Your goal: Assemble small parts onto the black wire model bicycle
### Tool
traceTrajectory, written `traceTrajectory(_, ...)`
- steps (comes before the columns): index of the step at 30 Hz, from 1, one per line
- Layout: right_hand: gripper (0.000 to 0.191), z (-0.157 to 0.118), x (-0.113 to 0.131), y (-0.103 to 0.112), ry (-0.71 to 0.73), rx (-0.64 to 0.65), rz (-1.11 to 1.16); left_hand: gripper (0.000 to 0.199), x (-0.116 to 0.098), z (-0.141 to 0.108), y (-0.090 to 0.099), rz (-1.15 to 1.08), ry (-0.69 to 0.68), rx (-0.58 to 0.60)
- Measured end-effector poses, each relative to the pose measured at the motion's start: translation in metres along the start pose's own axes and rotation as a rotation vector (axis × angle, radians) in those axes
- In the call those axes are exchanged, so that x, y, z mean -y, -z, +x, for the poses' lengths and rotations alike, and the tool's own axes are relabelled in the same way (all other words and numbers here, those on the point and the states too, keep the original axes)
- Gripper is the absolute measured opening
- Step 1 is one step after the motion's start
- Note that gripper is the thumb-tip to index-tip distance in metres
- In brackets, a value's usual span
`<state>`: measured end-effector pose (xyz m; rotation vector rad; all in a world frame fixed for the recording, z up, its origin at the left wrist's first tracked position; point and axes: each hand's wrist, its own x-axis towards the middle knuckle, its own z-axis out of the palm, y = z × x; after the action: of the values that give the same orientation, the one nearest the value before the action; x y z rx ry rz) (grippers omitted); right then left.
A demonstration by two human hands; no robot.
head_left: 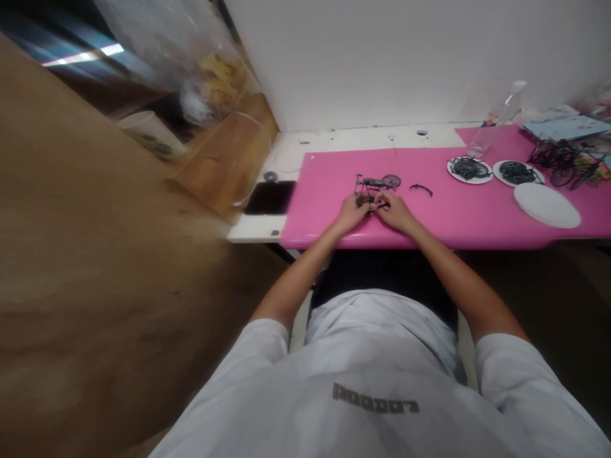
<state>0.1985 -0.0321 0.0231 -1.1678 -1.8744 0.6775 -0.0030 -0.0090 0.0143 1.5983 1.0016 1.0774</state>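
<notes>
From my remote station I find the miniature bicycle (pixel 373 182) on the pink mat (pixel 324 197), near its front edge. The left hand (pixel 352 214) has fingers closed on its near end; the right hand (pixel 396 212) pinches a thin dark piece (pixel 383 205). A curved black part (pixel 422 188) lies apart, rightward.

The person wears a pale, whitish-grey T-shirt (pixel 382 343) of soft cloth, wrinkled toward the waist, with a row of dark grey, blocky lettering (pixel 375 398) across the front, too blurred and upside down to read. Its short left sleeve (pixel 260 353) and short right sleeve (pixel 513 369) are loose and plain, in the same pale colour, leaving the left hand (pixel 354 213) and right hand (pixel 394 212) bare. Below the hem shows a plain black lower garment (pixel 382 273), its cut hard to tell.
</notes>
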Motion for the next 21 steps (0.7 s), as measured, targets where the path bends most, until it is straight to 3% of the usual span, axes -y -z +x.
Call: traceTrajectory(21, 0.022, 0.0001, -0.0016, -0.0005, -0.001, 0.004, 0.023, 0.029, 0.0053, 0.0018, 0.0001, 0.0, -0.017, 0.002)
